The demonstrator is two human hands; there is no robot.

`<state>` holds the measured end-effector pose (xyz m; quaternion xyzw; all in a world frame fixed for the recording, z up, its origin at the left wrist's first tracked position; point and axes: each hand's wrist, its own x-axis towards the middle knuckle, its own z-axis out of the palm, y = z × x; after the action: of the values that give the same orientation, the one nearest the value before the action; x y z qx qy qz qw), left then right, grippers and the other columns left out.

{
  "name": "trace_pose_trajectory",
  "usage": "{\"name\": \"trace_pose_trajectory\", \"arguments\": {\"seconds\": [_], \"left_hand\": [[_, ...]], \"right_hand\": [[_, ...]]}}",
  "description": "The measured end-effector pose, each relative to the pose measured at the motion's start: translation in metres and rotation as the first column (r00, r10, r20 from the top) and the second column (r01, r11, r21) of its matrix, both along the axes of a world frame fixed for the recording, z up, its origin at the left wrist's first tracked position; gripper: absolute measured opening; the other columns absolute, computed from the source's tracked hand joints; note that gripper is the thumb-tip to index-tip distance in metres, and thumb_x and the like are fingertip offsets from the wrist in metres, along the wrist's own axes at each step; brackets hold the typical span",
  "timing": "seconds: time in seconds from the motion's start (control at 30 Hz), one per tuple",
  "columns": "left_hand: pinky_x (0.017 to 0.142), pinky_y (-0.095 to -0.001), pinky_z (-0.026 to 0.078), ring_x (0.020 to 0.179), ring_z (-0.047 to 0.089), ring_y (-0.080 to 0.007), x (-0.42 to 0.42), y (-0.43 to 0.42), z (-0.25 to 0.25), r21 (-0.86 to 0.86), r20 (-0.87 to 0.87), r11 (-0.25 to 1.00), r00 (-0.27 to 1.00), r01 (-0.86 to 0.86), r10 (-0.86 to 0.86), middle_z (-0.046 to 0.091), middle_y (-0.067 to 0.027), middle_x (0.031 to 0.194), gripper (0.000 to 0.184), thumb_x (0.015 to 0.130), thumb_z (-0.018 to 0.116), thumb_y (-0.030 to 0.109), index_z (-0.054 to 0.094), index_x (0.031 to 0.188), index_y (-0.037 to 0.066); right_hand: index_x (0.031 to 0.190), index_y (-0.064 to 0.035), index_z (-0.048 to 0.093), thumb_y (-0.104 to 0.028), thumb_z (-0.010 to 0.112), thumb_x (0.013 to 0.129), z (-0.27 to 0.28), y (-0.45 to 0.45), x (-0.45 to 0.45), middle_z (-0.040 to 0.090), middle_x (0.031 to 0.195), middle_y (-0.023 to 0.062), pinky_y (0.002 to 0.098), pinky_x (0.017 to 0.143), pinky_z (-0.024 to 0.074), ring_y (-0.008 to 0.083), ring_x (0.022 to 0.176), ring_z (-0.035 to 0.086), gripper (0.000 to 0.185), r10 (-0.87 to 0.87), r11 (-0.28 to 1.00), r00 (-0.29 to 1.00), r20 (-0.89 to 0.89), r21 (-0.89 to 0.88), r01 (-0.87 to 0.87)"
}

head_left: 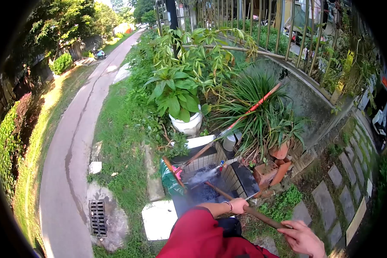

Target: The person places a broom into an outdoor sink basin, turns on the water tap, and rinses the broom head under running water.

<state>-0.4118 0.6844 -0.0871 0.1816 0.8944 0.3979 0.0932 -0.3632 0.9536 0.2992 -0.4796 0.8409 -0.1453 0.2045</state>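
Both my hands are closed around a long wooden pole (263,217). My left hand (238,206) grips it near the basin, and my right hand (303,238) holds its rear part at the lower right. The pole slants down into a small tiled basin (231,180), where its far end goes into the water, so I cannot make out what is on it. A tap with a blue part (222,164) sends a strong spray of water (203,175) into the basin beside the pole.
A red-and-white pole (253,107) leans over the spiky plant. Behind the basin stands a white pot (188,124). Bricks (266,173) lie at its right, and a white slab (160,220) lies at its left. Further left are a drain grate (98,218) and a path (69,155).
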Motion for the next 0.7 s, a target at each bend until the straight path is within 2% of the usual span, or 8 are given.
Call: {"name": "trace_pose_trajectory", "arguments": {"seconds": [0.13, 0.17, 0.27, 0.33, 0.43, 0.53, 0.63, 0.7], "left_hand": [[0.063, -0.0454, 0.048, 0.070, 0.063, -0.0355, 0.010, 0.002, 0.087, 0.113, -0.007, 0.994, 1.000, 0.008, -0.008, 0.062, -0.0172, 0.069, 0.014, 0.071, 0.066, 0.019, 0.062, 0.074, 0.005], [0.063, -0.0451, 0.048, 0.069, 0.062, -0.0359, 0.017, 0.001, 0.095, 0.148, -0.012, 0.988, 0.999, 0.044, -0.042, 0.062, -0.0175, 0.069, 0.014, 0.071, 0.066, 0.018, 0.062, 0.074, 0.005], [0.063, -0.0439, 0.047, 0.067, 0.062, -0.0353, 0.027, -0.010, 0.095, 0.204, 0.007, 0.975, 0.996, 0.085, -0.089, 0.063, -0.0174, 0.070, 0.014, 0.069, 0.065, 0.015, 0.062, 0.076, 0.004], [0.062, -0.0431, 0.047, 0.067, 0.063, -0.0331, 0.023, -0.028, 0.060, 0.227, 0.106, 0.973, 0.993, 0.024, -0.049, 0.063, -0.0162, 0.068, 0.015, 0.067, 0.065, 0.014, 0.063, 0.077, 0.003], [0.062, -0.0428, 0.047, 0.067, 0.064, -0.0309, 0.010, -0.046, 0.025, 0.148, 0.155, 0.989, 0.988, 0.003, -0.026, 0.063, -0.0151, 0.067, 0.015, 0.064, 0.061, 0.010, 0.063, 0.077, 0.002], [0.063, -0.0445, 0.047, 0.066, 0.062, -0.0340, 0.007, -0.040, 0.055, 0.108, 0.057, 0.993, 0.997, 0.049, -0.056, 0.061, -0.0167, 0.066, 0.014, 0.064, 0.061, 0.009, 0.061, 0.076, 0.001], [0.064, -0.0452, 0.048, 0.068, 0.062, -0.0361, 0.025, -0.037, 0.120, 0.156, 0.051, 0.987, 0.998, 0.025, -0.034, 0.061, -0.0178, 0.067, 0.014, 0.064, 0.061, 0.009, 0.061, 0.076, 0.001], [0.065, -0.0453, 0.048, 0.071, 0.062, -0.0372, 0.029, -0.042, 0.136, 0.201, 0.024, 0.978, 0.998, 0.059, -0.066, 0.062, -0.0181, 0.070, 0.014, 0.064, 0.062, 0.010, 0.062, 0.076, 0.002]], "right_hand": [[0.090, 0.0005, 0.073, -0.013, 0.059, 0.087, 0.034, -0.014, -0.003, 0.067, 0.059, 0.0120, 0.0350, 0.064, 0.0558, 0.0227, 0.056, 0.068, 0.019, -0.062, 0.745, 0.983, 0.174, -0.647, 0.162], [0.086, 0.0028, 0.071, -0.009, 0.058, 0.091, 0.035, -0.019, -0.002, 0.062, 0.053, 0.0107, 0.0352, 0.059, 0.0563, 0.0199, 0.047, 0.063, 0.018, 0.076, 0.637, 0.961, 0.265, -0.755, 0.158], [0.085, 0.0025, 0.068, -0.007, 0.052, 0.095, 0.028, -0.059, 0.005, 0.058, 0.049, 0.0090, 0.0348, 0.050, 0.0543, 0.0171, 0.039, 0.056, 0.022, 0.310, 0.403, 0.862, 0.401, -0.877, 0.263], [0.084, 0.0037, 0.064, 0.001, 0.048, 0.094, -0.017, -0.084, 0.001, 0.048, 0.043, 0.0054, 0.0324, 0.039, 0.0449, 0.0130, 0.033, 0.041, 0.019, 0.236, 0.324, 0.836, 0.495, -0.852, 0.413], [0.081, 0.0039, 0.064, 0.005, 0.045, 0.092, -0.055, -0.085, -0.007, 0.047, 0.044, 0.0053, 0.0314, 0.039, 0.0426, 0.0131, 0.034, 0.040, 0.021, 0.080, 0.383, 0.821, 0.565, -0.778, 0.498], [0.075, 0.0037, 0.064, 0.009, 0.042, 0.088, -0.029, -0.058, -0.018, 0.049, 0.045, 0.0062, 0.0303, 0.039, 0.0441, 0.0133, 0.035, 0.043, 0.026, 0.072, 0.542, 0.921, 0.383, -0.790, 0.286], [0.072, 0.0028, 0.063, 0.005, 0.045, 0.090, 0.019, -0.074, -0.003, 0.048, 0.043, 0.0058, 0.0293, 0.036, 0.0436, 0.0127, 0.034, 0.044, 0.026, 0.227, 0.430, 0.928, 0.294, -0.885, 0.175], [0.067, 0.0016, 0.061, 0.003, 0.047, 0.093, 0.026, -0.094, 0.006, 0.043, 0.039, 0.0030, 0.0284, 0.033, 0.0418, 0.0120, 0.033, 0.044, 0.029, 0.337, 0.216, 0.904, 0.262, -0.956, 0.197]]}}
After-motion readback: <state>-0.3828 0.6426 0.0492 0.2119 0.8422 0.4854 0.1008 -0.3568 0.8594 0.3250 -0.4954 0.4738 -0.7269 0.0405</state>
